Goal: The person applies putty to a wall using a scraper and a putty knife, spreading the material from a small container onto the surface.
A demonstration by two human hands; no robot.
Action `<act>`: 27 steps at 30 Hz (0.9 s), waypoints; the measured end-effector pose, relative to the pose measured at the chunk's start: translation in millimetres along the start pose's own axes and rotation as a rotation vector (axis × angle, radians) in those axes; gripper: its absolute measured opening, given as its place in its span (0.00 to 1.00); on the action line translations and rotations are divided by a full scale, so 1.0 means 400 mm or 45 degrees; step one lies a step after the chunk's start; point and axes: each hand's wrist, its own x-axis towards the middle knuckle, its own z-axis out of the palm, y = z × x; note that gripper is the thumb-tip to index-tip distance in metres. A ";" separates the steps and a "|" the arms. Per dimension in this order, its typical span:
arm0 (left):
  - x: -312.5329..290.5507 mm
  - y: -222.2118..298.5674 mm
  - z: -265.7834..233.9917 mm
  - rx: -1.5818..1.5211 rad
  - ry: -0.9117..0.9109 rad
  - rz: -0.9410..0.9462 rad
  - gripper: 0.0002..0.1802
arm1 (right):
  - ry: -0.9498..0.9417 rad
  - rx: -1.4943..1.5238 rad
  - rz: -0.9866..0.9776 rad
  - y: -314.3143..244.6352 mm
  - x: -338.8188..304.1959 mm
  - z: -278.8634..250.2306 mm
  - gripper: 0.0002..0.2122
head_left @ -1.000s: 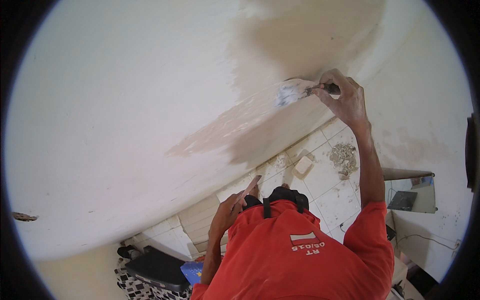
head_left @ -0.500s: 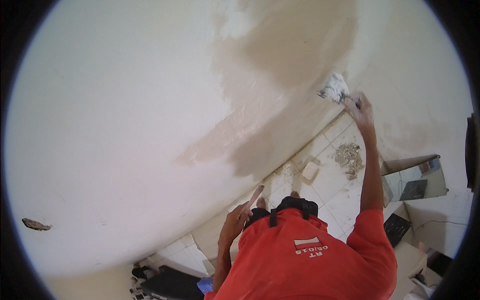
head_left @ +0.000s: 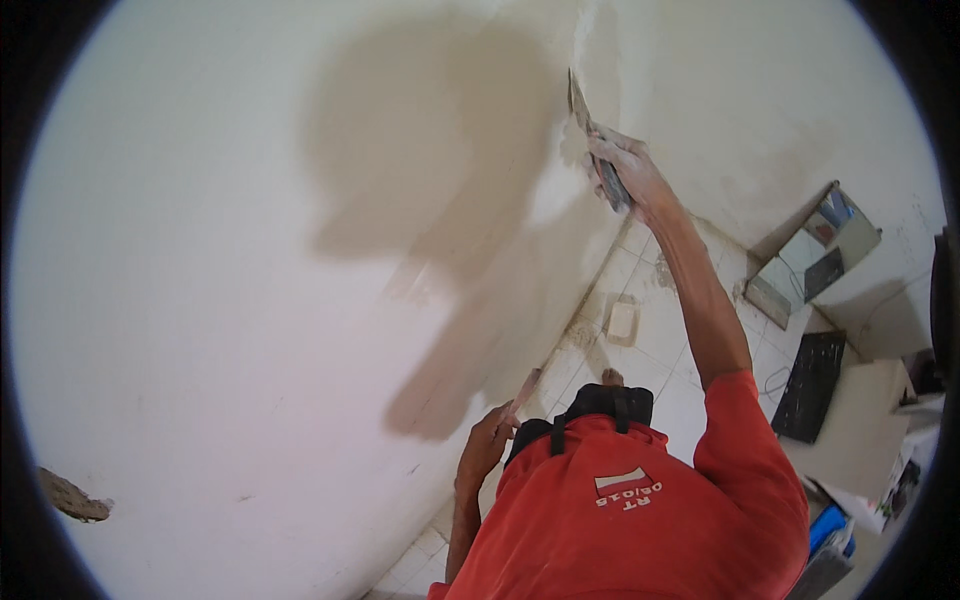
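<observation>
High on the pale plastered wall (head_left: 200,250) | right hand (head_left: 625,170) gripped flat metal putty knife (head_left: 580,110), blade against wet patch for spreading | left hand (head_left: 487,445), low by waist, fingers closed on second narrow scraper (head_left: 522,392), held in reserve | white tiled floor (head_left: 660,340) below.

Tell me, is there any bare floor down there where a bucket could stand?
Some. Bare tiles lie along the wall's foot, between the small pale block and the black flat panel. Farther right is crowded: a leaning mirror-like pane, a pale board and clutter. The right hand works its trowel high above.
</observation>
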 end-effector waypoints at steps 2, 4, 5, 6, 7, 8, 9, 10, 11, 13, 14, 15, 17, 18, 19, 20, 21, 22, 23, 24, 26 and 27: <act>-0.041 -0.036 -0.026 0.018 -0.033 0.022 0.20 | 0.036 -0.111 -0.058 0.009 -0.013 0.027 0.22; -0.092 -0.069 -0.047 -0.015 -0.020 -0.034 0.21 | 0.082 -0.144 -0.115 0.023 -0.051 0.065 0.22; -0.115 -0.096 -0.063 -0.049 -0.009 -0.031 0.22 | 0.101 -0.177 -0.152 0.030 -0.075 0.098 0.22; -0.129 -0.120 -0.081 -0.045 -0.033 -0.018 0.22 | 0.128 -0.182 -0.158 0.033 -0.096 0.128 0.22; -0.141 -0.139 -0.099 -0.040 -0.056 -0.043 0.22 | 0.119 -0.194 -0.208 0.035 -0.118 0.159 0.23; -0.149 -0.135 -0.109 -0.036 -0.071 -0.071 0.22 | 0.103 -0.207 -0.256 0.027 -0.134 0.179 0.24; -0.153 -0.125 -0.117 -0.033 -0.090 -0.061 0.22 | 0.082 -0.242 -0.272 0.020 -0.151 0.191 0.25; -0.155 -0.112 -0.125 -0.036 -0.091 -0.048 0.22 | 0.102 -0.249 -0.276 0.010 -0.170 0.201 0.25; -0.167 -0.099 -0.140 -0.035 -0.082 -0.043 0.22 | 0.071 -0.254 -0.274 -0.003 -0.192 0.222 0.26; -0.168 -0.109 -0.166 -0.003 -0.115 0.005 0.22 | 0.051 -0.349 -0.287 -0.022 -0.227 0.254 0.26; -0.177 -0.113 -0.174 0.023 -0.140 0.051 0.22 | 0.061 -0.349 -0.291 -0.036 -0.260 0.276 0.26; -0.186 -0.114 -0.166 0.018 -0.146 0.058 0.22 | 0.057 -0.419 -0.290 -0.037 -0.299 0.295 0.26; -0.189 -0.113 -0.151 0.014 -0.168 0.050 0.22 | 0.050 -0.574 -0.332 -0.009 -0.356 0.325 0.26; -0.180 -0.128 -0.157 0.017 -0.174 0.060 0.22 | 0.059 -0.576 -0.339 0.011 -0.371 0.355 0.26; -0.170 -0.144 -0.158 0.000 -0.176 0.107 0.22 | 0.069 -0.553 -0.365 0.032 -0.390 0.385 0.23; -0.165 -0.156 -0.156 -0.022 -0.176 0.147 0.22 | 0.074 -0.531 -0.385 0.048 -0.410 0.409 0.21; -0.162 -0.162 -0.153 -0.021 -0.185 0.153 0.22 | 0.056 -0.621 -0.418 0.067 -0.429 0.418 0.19; -0.158 -0.168 -0.150 -0.004 -0.195 0.174 0.22 | 0.065 -0.624 -0.420 0.076 -0.454 0.430 0.19; -0.159 -0.180 -0.140 0.011 -0.193 0.184 0.22 | -0.032 -0.729 -0.360 0.091 -0.480 0.441 0.21; -0.158 -0.188 -0.138 0.016 -0.196 0.186 0.22 | -0.120 -0.835 -0.302 0.098 -0.505 0.452 0.24; -0.152 -0.189 -0.121 -0.039 -0.165 0.192 0.22 | -0.204 -0.845 -0.387 0.110 -0.574 0.442 0.20; -0.151 -0.186 -0.123 -0.035 -0.166 0.195 0.22 | -0.306 -0.845 -0.469 0.115 -0.595 0.431 0.16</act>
